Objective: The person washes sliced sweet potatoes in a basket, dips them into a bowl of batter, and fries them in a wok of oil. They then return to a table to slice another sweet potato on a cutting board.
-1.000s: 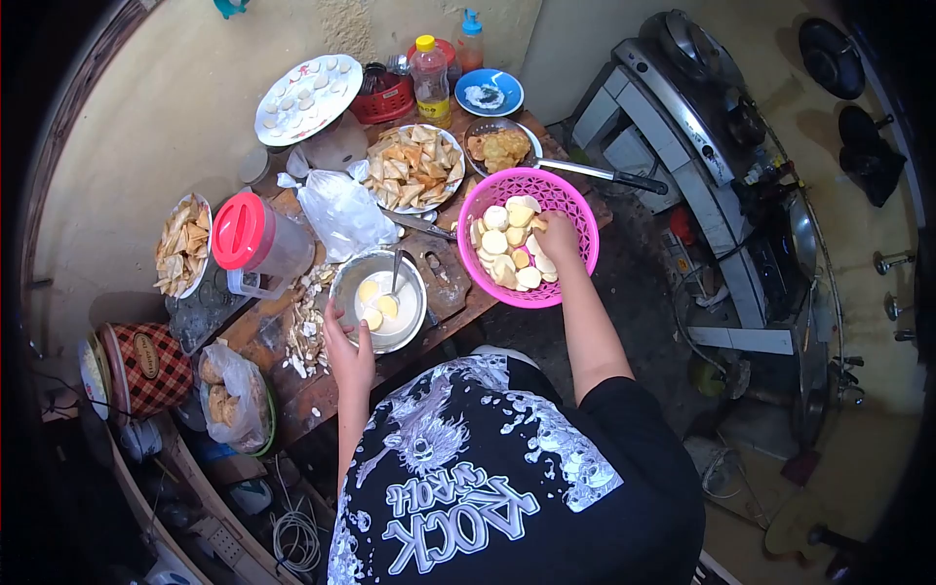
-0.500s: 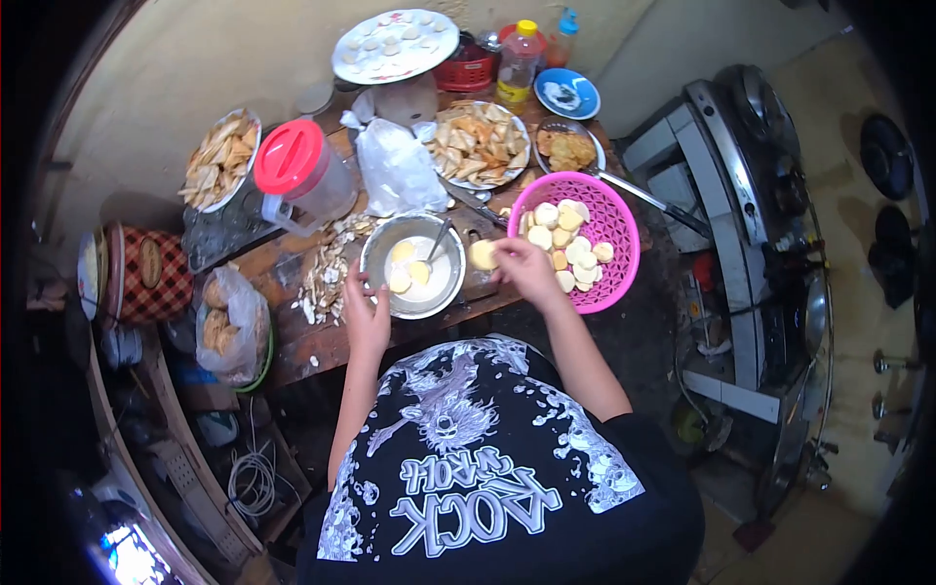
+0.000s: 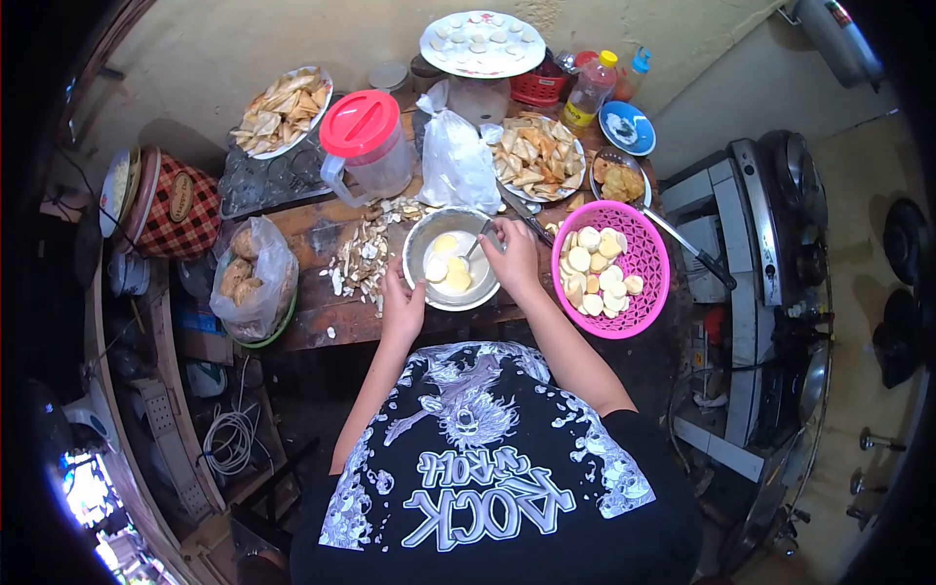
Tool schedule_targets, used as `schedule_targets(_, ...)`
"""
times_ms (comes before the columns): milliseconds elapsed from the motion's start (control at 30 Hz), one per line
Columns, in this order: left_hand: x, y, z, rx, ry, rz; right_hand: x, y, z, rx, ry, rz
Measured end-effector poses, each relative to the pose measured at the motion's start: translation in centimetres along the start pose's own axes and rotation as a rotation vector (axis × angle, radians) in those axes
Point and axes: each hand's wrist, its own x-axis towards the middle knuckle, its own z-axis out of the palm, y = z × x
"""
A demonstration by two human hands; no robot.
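A metal bowl [image 3: 490, 285] of pale, milky batter stands near the table's front edge, with several round yellowish slices [image 3: 448, 265] in it. My left hand [image 3: 402, 306] grips the bowl's left rim, thumb and fingers closed on it. On the other side, my right hand [image 3: 512, 255] pinches the handle of a spoon [image 3: 475, 246], whose lower end dips into the batter among the slices. To the right sits a pink plastic basket [image 3: 648, 261] holding many more pale round slices [image 3: 603, 271].
Peelings [image 3: 361, 255] lie left of the bowl. Behind are a red-lidded pitcher [image 3: 375, 156], a plastic bag [image 3: 453, 161], a plate of folded pastries [image 3: 536, 156] and a knife [image 3: 517, 203]. A skimmer [image 3: 687, 239] with fried pieces extends past the table's right side.
My right hand has moved from beside the basket to the bowl, let go of a slice and taken hold of the spoon. My left hand stays at the rim. The view has shifted.
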Motion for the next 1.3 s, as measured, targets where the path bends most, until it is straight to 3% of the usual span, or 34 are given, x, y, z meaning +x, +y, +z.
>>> schedule_targets(67,-0.1,0.3,-0.1,-0.005,-0.036,-0.047,0.1,-0.5,0.1,0.031,-0.050,-0.105)
schedule_targets(167,0.1,0.5,-0.2,-0.070,-0.087,-0.093,0.0,-2.5,-0.3,0.064,-0.314,0.078)
schedule_targets(200,0.3,-0.9,0.4,-0.121,-0.072,-0.078,-0.1,-2.8,-0.4,-0.056,-0.320,-0.005)
schedule_targets(333,0.6,-3.5,1.7,-0.131,0.020,0.126,0.2,-1.6,-1.4,-0.070,-0.247,-0.085)
schedule_targets(467,0.1,-3.3,1.0,-0.085,-0.078,-0.013,0.6,-0.6,-2.4,-0.018,-0.046,-0.093)
schedule_targets(600,0.3,-3.8,1.3,-0.092,-0.066,0.023,-0.2,-1.0,0.3,0.067,-0.104,-0.293)
schedule_targets(733,0.4,-4.6,1.7,-0.096,-0.037,0.043,-1.7,-2.7,0.5,0.165,-0.403,-0.422)
schedule_targets(933,0.3,-2.4,0.5,-0.149,-0.193,-0.081,-2.5,-2.1,-3.0,0.017,-0.123,-0.364)
schedule_targets(1100,0.3,-1.5,0.1,-0.221,-0.215,-0.096,-2.1,-1.1,0.6,-0.011,0.070,-0.260)
schedule_targets(1133,0.4,-1.5,0.1,-0.239,-0.217,-0.101,-2.3,-1.9,1.0,0.067,0.013,-0.173)
schedule_targets(1233,0.3,-2.5,0.7,-0.229,-0.115,-0.028,-3.0,-3.3,0.0,-0.004,-0.152,-0.367)
schedule_targets(1300,0.3,-3.0,0.9,-0.257,-0.090,0.001,-2.9,-2.6,-1.3,-0.053,-0.111,-0.387)
